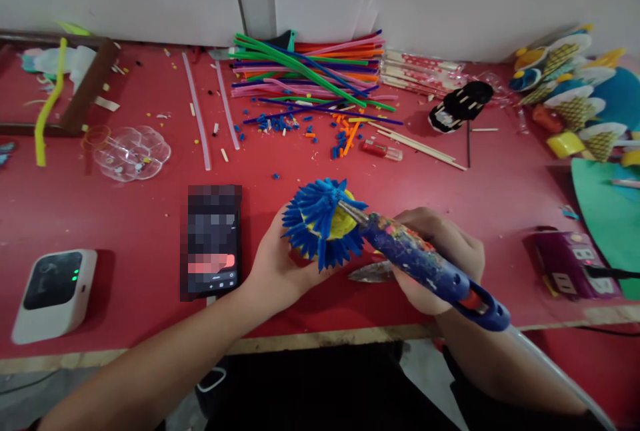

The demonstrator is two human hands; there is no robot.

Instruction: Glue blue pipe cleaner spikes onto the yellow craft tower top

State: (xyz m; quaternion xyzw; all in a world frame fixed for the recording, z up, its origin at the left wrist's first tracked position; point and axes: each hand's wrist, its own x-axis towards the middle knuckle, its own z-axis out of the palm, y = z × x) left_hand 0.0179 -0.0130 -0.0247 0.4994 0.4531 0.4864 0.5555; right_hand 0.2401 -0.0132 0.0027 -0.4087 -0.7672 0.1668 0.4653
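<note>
Blue-tufted ornament (325,216), yellow at its centre, is held in the left hand (280,264) over the near middle of a red table (150,224), seen from my remote post. The left fingers look curled in against its side, though the tufts hide most of them and I cannot tell how firmly they press. The right hand (455,244) is wrapped around a blue-handled tool (415,254), its fingers bent in with no gap that I can see, and the metal tip (349,210) reaches the tufts, touching or just above; I cannot tell which.

Biggest worry, in my judgement, is the pale cord (555,371) trailing from the handle past the right forearm: a snag there could drag the tool and send its tip skidding toward the left fingers. Next, the metal blade (370,272) lying beneath could catch a knuckle if the right hand dropped. Smallest, a hard push at this slant could bend or loosen a tuft.

For room, I would count first on the stretch of red between the right hand and the purple box (575,264). The table's near edge runs below both wrists, leaving little depth to pull back. To the left, the phone (215,238) sits just beside the hand. Ahead, small blue scraps (275,121) bound the gap.
</note>
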